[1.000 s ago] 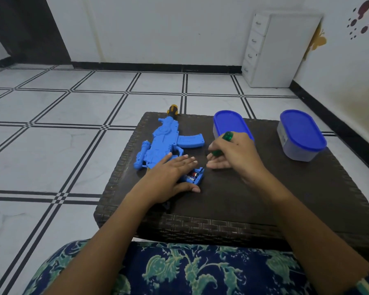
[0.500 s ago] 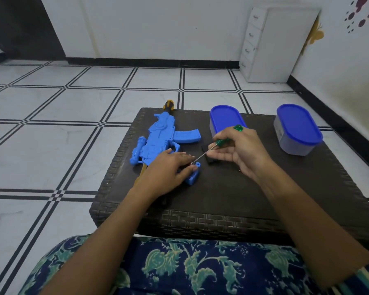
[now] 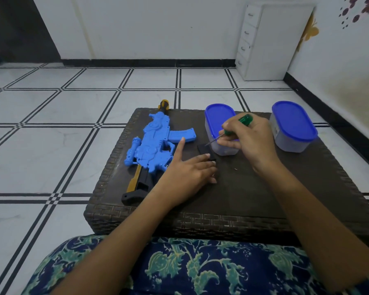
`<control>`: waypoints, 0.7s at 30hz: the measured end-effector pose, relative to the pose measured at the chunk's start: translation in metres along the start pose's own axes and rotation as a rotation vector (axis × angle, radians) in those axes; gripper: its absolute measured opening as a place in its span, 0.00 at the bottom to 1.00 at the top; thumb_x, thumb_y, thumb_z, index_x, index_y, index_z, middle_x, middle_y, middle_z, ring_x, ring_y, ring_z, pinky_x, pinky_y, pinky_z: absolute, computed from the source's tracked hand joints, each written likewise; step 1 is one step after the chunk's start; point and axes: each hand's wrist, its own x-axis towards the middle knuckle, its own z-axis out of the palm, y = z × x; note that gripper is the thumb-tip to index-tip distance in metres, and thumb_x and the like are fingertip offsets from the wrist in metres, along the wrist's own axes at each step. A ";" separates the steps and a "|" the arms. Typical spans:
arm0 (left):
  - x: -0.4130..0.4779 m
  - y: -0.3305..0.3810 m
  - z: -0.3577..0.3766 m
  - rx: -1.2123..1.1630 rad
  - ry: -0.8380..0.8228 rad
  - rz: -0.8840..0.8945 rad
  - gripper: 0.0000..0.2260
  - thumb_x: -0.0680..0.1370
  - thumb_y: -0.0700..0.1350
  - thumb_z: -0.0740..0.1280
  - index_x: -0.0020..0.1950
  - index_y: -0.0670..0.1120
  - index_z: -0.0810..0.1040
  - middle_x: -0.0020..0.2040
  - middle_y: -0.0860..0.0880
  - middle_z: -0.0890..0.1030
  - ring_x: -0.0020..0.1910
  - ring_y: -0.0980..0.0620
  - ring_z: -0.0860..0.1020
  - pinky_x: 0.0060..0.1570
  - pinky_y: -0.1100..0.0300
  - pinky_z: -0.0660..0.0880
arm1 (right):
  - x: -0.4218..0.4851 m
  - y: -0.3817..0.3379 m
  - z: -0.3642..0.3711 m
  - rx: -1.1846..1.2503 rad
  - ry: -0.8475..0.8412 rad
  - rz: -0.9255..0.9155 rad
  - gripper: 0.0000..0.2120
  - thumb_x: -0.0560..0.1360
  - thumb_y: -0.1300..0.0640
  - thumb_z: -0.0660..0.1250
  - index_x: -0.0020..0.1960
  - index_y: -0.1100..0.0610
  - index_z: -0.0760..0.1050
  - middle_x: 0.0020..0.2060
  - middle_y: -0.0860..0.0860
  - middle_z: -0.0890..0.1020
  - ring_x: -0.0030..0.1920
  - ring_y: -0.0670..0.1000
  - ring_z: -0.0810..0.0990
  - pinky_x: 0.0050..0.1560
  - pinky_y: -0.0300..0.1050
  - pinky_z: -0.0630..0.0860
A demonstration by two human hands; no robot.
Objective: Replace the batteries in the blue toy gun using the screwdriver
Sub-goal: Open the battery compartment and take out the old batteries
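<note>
Blue toy gun [image 3: 153, 145] lies flat around 10 o'clock on the wicker table [image 3: 243, 199], muzzle toward 12; left hand [image 3: 188, 173] is spread out, fingers straight, gripping nothing, fingertips at the edge of a small black plate [image 3: 202, 149] at the gun's 3 o'clock; right hand [image 3: 249, 141] is curled round the green screwdriver [image 3: 244, 120], tip aimed down at that plate; a blue-lidded tub [image 3: 219, 116] sits at 12, a second tub [image 3: 292, 122] at 2.

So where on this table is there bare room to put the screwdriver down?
Free: the near strip of table between the forearms, and the corner nearer than the right container. Crowded: the middle, with left hand, black cover, small screw and right hand holding the screwdriver beside the blue toy gun.
</note>
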 end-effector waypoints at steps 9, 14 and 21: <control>0.006 -0.012 -0.024 -0.353 -0.271 -0.200 0.31 0.73 0.67 0.63 0.71 0.52 0.70 0.72 0.56 0.70 0.74 0.60 0.60 0.73 0.39 0.52 | -0.007 0.004 -0.003 -0.027 -0.093 0.006 0.07 0.74 0.67 0.67 0.38 0.62 0.80 0.36 0.65 0.83 0.37 0.61 0.85 0.43 0.56 0.84; -0.022 -0.048 -0.045 -0.404 -0.206 -0.355 0.30 0.68 0.64 0.72 0.66 0.52 0.76 0.65 0.55 0.77 0.66 0.56 0.72 0.66 0.60 0.67 | -0.010 -0.001 0.009 0.035 -0.167 0.051 0.07 0.74 0.68 0.67 0.37 0.64 0.78 0.34 0.66 0.82 0.34 0.62 0.83 0.39 0.54 0.84; -0.031 -0.049 -0.025 -0.388 -0.258 -0.309 0.38 0.67 0.73 0.60 0.72 0.54 0.70 0.71 0.58 0.70 0.73 0.62 0.61 0.74 0.52 0.54 | -0.020 0.005 0.039 -0.268 -0.318 -0.062 0.09 0.73 0.64 0.66 0.44 0.72 0.75 0.35 0.66 0.82 0.32 0.58 0.85 0.37 0.55 0.84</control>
